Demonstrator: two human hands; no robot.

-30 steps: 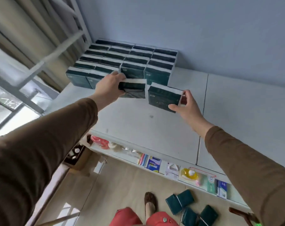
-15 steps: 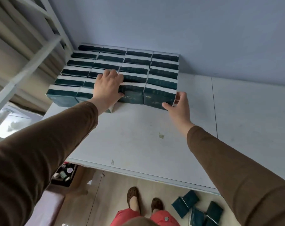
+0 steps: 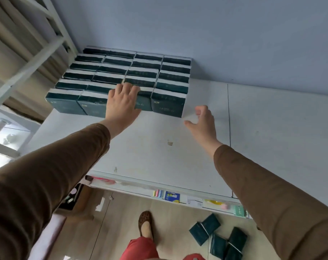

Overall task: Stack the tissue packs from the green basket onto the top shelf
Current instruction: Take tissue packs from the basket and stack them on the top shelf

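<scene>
Both grips are bare hands, and neither one holds a pack right now. On the left hand [image 3: 122, 102] the fingers are spread flat, pressing on the front of the third dark green tissue pack [image 3: 143, 99] in the front row. Beside it, the right hand [image 3: 203, 120] hangs in the air with its fingers loosely bent, just next to the last dark green tissue pack [image 3: 167, 105] at the row's right end, and I think it is not touching it.

All these dark green packs with white edges sit in a tidy block [image 3: 129, 72] on the flat white top shelf [image 3: 159, 147], pushed back by the pale blue wall [image 3: 197, 25]. Four across, many rows deep.

To my eye, this step is snugging the new front row into place. To do it well, push gently and straight back with flat fingers, so the pack slides and does not tip or squash. Then check that the front faces line up with no gaps.

More dark green packs [image 3: 217, 239] lie on the wooden floor [image 3: 121, 212] below, near a brown shoe [image 3: 145, 223]. No green basket shows here. So I think there is more to bring up.
</scene>
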